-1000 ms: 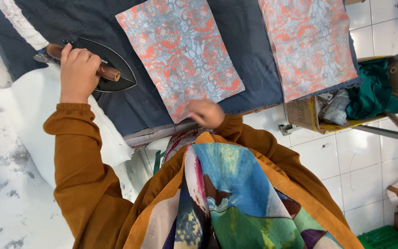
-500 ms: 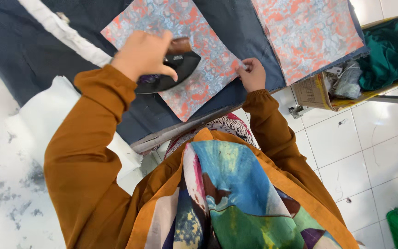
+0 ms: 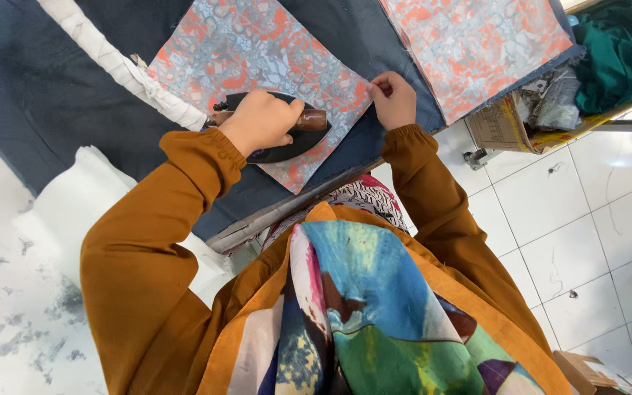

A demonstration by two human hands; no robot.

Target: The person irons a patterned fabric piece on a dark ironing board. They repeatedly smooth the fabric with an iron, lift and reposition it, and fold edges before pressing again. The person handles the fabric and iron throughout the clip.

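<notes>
Iron (image 3: 287, 139): black flat iron with brown wooden handle, sole down on the near corner of the marbled sheet (image 3: 257, 66).
Left hand (image 3: 261, 121): fist closed round the iron's handle, knuckles up.
Right hand (image 3: 393, 99): fingertips pinching the sheet's right corner, pressed flat on the bench (image 3: 31, 102).
Sheet: orange and grey marbled rectangle, lying skewed on the dark blue bench cover; near corner close to the bench edge.
Second sheet (image 3: 477, 44): same pattern, far right on the bench, apart from the first.
White roll (image 3: 122, 69): padded strip running diagonally, just left of the iron's heel.
Risk 1: iron nose points toward the right hand, gap looks small; a push rightward could burn the fingers.
Risk 2: iron dwelling in one spot could scorch the sheet.
Risk 3: sheet pinned at one corner only; drag from the sole could crease or shift it.
Risk 4: iron near the bench edge; an overshoot could tip it off toward the lap.
Packages: open brown cardboard box (image 3: 506, 124) with yellow trim, right of the bench, holding green cloth (image 3: 619, 51) and grey crumpled wrap. Print on its side too small to read.
</notes>
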